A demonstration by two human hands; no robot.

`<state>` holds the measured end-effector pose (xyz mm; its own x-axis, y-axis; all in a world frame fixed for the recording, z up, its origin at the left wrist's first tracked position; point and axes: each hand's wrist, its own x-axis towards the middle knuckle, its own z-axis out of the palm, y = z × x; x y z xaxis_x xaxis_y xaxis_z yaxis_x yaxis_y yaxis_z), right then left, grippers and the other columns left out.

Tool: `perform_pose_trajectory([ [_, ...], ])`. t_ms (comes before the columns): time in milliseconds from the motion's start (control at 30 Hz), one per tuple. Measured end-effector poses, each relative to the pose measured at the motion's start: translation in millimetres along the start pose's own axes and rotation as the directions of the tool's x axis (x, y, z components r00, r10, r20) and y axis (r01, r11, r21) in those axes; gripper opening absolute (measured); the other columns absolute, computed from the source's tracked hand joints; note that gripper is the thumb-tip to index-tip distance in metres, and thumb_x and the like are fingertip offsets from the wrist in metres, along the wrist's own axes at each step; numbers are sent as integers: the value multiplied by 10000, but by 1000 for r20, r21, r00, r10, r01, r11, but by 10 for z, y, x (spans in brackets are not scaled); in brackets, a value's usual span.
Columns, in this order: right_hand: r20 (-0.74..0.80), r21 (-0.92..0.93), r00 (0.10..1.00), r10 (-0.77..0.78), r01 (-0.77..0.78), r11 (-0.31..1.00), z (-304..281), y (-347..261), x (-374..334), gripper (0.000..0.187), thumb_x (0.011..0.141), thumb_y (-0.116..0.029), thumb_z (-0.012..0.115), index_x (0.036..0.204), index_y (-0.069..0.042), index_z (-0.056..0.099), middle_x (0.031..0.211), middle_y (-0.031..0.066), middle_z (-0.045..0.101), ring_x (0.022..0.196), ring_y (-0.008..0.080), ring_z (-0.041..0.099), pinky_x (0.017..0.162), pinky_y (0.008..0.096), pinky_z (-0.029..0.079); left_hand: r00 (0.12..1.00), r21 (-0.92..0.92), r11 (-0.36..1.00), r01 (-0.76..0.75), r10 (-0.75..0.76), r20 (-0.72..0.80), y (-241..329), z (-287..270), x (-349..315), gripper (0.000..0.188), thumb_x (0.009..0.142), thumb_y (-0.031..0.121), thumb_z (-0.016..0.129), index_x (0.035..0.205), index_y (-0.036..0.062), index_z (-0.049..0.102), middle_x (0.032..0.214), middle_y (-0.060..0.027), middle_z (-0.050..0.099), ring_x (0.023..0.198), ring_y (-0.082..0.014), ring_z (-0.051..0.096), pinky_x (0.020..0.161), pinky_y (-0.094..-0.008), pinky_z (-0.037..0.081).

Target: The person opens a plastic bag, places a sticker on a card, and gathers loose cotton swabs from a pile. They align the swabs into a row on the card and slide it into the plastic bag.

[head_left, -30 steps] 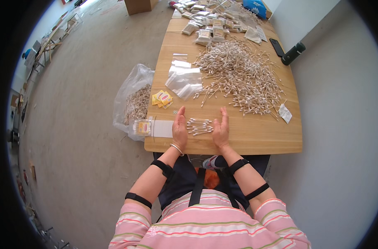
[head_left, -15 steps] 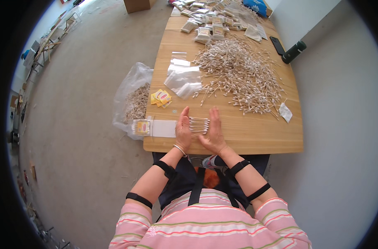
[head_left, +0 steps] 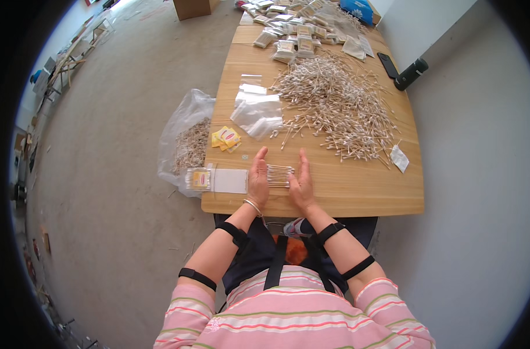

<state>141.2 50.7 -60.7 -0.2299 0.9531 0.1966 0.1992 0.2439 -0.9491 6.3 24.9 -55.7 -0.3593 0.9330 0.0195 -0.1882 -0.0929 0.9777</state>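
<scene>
A neat row of cotton swabs (head_left: 279,175) lies crosswise between my two hands near the table's front edge. My left hand (head_left: 258,179) stands on edge at the swabs' left ends, fingers stretched out. At their right ends my right hand (head_left: 302,187) faces it, fingers straight and thumb close to the tips. Left of my left hand is a flat white rectangular piece (head_left: 230,181). Beside that, at the table's left edge, sits a clear packet of swabs (head_left: 199,179) with a yellow label.
A large heap of loose swabs (head_left: 335,104) covers the table's middle right. Clear bags (head_left: 258,113) and yellow cards (head_left: 226,138) lie left of it. Filled packets (head_left: 300,35) pile up at the back. A phone (head_left: 387,65), dark bottle (head_left: 411,74) and crumpled white scrap (head_left: 399,158) are rightward.
My right hand has shifted slightly, its fingers now more upright. The swabs between my hands lie straighter and more even. My left hand has barely moved.
</scene>
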Motion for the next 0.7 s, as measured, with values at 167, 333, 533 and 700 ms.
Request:
perform_pose_trajectory([
  [167,68,131,997,20,-29,991,89,-12,-16,690,778,58,439,1425,51,199,1504,189,210,1423,278,146,1154,357,135,1000,20,1000,-3,3,9,-42,-1,-4,604,998,449,337,1361,-31,396,1377,-195,444,1311,-257,386,1082,-322,274],
  [333,-105,-153,990,-89,72,986,-27,-186,-18,502,778,26,524,1276,-8,473,1379,183,409,1349,315,313,1109,372,256,1000,-104,994,22,-23,-7,-77,-40,-16,551,1012,379,349,1362,-45,383,1392,-181,424,1318,-244,374,1087,-314,272],
  [533,221,-589,969,-106,220,777,-167,-353,163,23,735,-103,680,754,-108,668,917,68,560,971,269,501,852,389,413,997,-213,974,75,-79,-14,-43,-25,-4,529,1011,355,370,1357,-46,387,1394,-178,418,1318,-232,369,1086,-311,278],
  [700,364,-712,926,95,211,670,-159,-448,303,42,735,-147,675,767,-122,685,921,74,567,974,271,504,853,395,419,997,-207,976,62,-68,-22,-99,-37,10,520,1010,352,377,1349,-41,401,1375,-165,439,1293,-223,396,1079,-307,289],
])
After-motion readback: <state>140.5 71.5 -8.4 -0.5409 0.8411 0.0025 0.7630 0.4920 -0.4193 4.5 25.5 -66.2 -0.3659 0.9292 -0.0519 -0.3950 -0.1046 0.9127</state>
